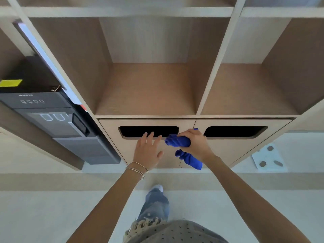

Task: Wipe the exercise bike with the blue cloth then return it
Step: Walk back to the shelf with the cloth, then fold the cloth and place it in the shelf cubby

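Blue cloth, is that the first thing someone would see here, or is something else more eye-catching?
Yes, the blue cloth stands out most: it is bunched in the right hand, in front of the drawers at the bottom of the wooden shelf unit. Next comes the open left hand, fingers reaching at the dark cut-out handle of the left drawer. A dark grey machine with a yellow label fills the cubby on the far left.

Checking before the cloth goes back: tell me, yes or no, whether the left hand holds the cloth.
No: the cloth is bunched in the right hand, while the left hand is open.
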{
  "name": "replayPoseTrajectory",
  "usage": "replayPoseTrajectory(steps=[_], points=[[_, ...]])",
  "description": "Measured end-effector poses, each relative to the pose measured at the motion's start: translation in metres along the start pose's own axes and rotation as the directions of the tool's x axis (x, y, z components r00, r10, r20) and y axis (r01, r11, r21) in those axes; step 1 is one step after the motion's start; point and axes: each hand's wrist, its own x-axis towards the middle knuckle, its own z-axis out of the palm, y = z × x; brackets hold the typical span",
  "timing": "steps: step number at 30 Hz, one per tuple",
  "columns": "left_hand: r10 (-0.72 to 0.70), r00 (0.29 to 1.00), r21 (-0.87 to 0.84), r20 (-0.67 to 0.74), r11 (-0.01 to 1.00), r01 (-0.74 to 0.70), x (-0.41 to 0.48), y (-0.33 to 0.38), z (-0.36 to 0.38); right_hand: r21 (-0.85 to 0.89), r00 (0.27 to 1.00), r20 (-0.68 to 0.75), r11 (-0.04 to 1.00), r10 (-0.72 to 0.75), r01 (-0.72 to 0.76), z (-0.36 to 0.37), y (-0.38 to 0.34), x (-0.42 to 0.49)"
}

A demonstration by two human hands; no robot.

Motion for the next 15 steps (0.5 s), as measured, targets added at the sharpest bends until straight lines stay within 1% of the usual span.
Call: replayPoseTrajectory(steps=[3, 8, 12, 14, 15], points=[[0.015, 0.999, 0.021, -0.036, 1.000, -0.015, 0.036, -0.019, -0.010, 0.000, 0.998, -0.054, 0.999, -0.032, 0.033, -0.005, -0.008, 0.042], [0.017, 0.998, 0.033, -0.061, 0.999, -0.015, 0.089, -0.051, -0.031, -0.161, 0.992, -0.076, 0.983, -0.097, 0.084, -0.015, -0.028, 0.111], [0.047, 0.997, 0.036, -0.069, 0.998, -0.044, 0.122, -0.075, -0.042, -0.176, 0.985, -0.136, 0.981, -0.105, 0.080, -0.015, -0.038, 0.157], [0.044, 0.996, 0.029, -0.071, 0.999, -0.042, 0.133, -0.087, -0.045, -0.176, 0.989, -0.122, 0.983, -0.083, 0.060, -0.011, -0.040, 0.171], [0.039, 0.997, 0.025, -0.067, 0.999, -0.038, 0.136, -0.092, -0.045, -0.180, 0.994, -0.087, 0.983, -0.062, 0.045, -0.008, -0.040, 0.175]])
